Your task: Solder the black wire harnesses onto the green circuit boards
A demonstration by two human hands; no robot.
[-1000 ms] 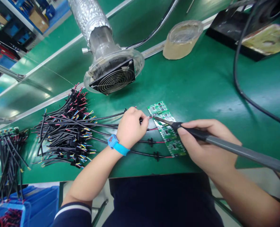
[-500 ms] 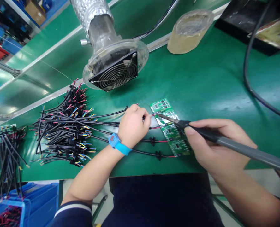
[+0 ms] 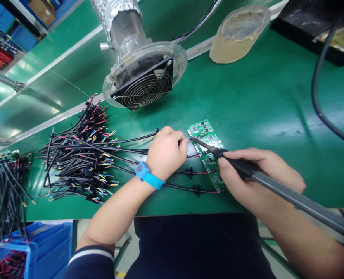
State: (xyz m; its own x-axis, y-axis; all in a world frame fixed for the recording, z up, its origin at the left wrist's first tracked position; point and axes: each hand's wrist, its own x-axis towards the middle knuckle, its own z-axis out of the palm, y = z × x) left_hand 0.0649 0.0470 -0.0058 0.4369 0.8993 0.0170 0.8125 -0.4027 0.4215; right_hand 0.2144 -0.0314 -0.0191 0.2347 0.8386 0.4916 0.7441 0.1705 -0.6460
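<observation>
My right hand (image 3: 261, 182) grips a soldering iron (image 3: 288, 193) by its dark handle. Its tip touches or nearly touches the left edge of a green circuit board panel (image 3: 202, 128), close to a red wire end (image 3: 190, 140). With thumb and finger pinched together, my left hand (image 3: 166, 153) holds a black cable (image 3: 133, 150) at that wire; the gripped part is hidden behind the fingers. Below it, other black cables (image 3: 177, 188) run to the panel's left edge, with red wires meeting the board. My right fingers cover the panel's lower right part.
A big heap of black cables (image 3: 81, 162) lies to the left, and a second bundle (image 3: 7, 186) hangs over the table edge above a blue bin (image 3: 29, 255). A fume extractor hood (image 3: 144, 87) hangs overhead. Behind are a tape roll (image 3: 232, 46) and a black tray (image 3: 311, 42).
The iron's tip has slid a little left, from the board's face to its edge by the red wire. My right hand moved left with it. My left hand keeps its pinch.
</observation>
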